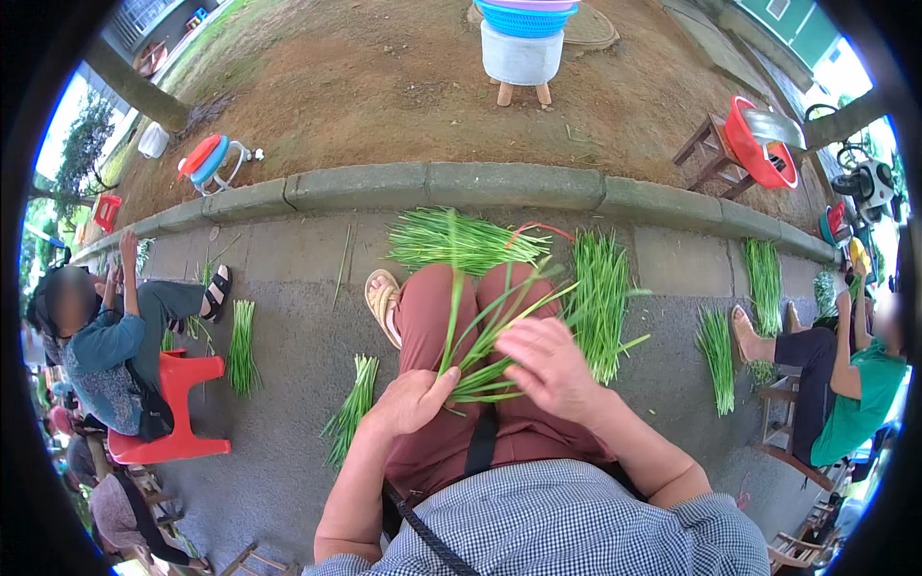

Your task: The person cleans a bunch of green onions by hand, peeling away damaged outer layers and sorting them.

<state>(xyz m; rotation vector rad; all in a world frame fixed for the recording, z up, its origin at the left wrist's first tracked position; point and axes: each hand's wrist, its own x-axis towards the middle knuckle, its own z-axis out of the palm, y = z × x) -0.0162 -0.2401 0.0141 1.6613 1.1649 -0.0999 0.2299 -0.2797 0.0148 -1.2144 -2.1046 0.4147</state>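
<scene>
My left hand (415, 396) is closed around the lower ends of a loose bunch of green chives (476, 363), held above my lap with the long leaves fanning out. My right hand (549, 363), smeared by motion, is at the right side of this bunch; its fingertips touch or nearly touch the leaves. Past my knees a wide heap of chives (459, 242) lies on the pavement, with a red strip (540, 228) by it. Another heap (597, 312) lies beside my right knee, partly behind the raised leaves. To my left rests a smaller bundle (353, 403).
A stone kerb (519, 187) runs across ahead. Beyond it stand a stool with blue basins (526, 21) and a red basin (754, 144) on a wooden stool. Seated people flank me: one on a red plastic stool (178, 408), another in a green shirt (855, 413), with chive bundles near both.
</scene>
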